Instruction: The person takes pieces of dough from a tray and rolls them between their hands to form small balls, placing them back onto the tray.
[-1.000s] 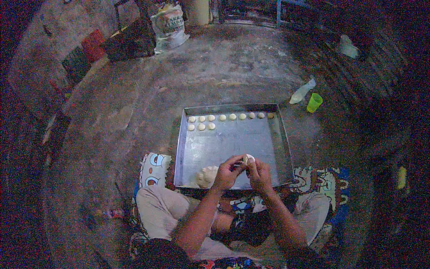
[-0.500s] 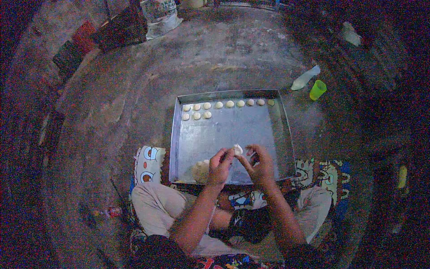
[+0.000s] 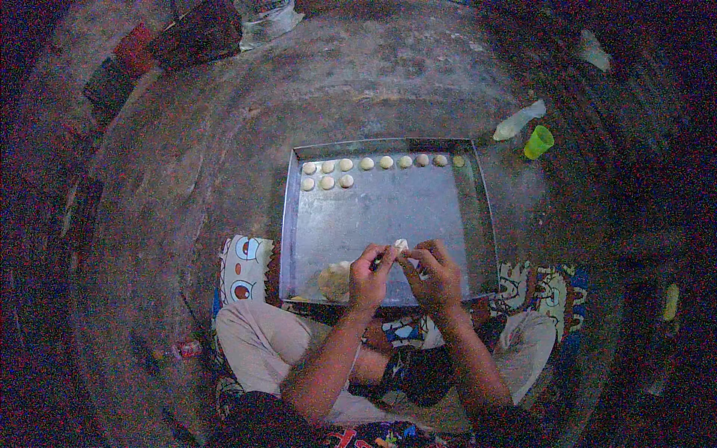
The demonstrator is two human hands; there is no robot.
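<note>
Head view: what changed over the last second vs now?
Both hands, left hand and right hand, keep pinching the small dough piece between them over the near part of the tray; they shifted only slightly. The view itself tilted, so the tray sits lower in frame. Unchanged: the rows of dough balls at the far edge, the dough lump, the green cup.

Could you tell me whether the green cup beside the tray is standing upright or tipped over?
Upright: the green cup stands on the floor with its open mouth facing up, right of the metal tray. The pale bottle beside it lies down.
</note>
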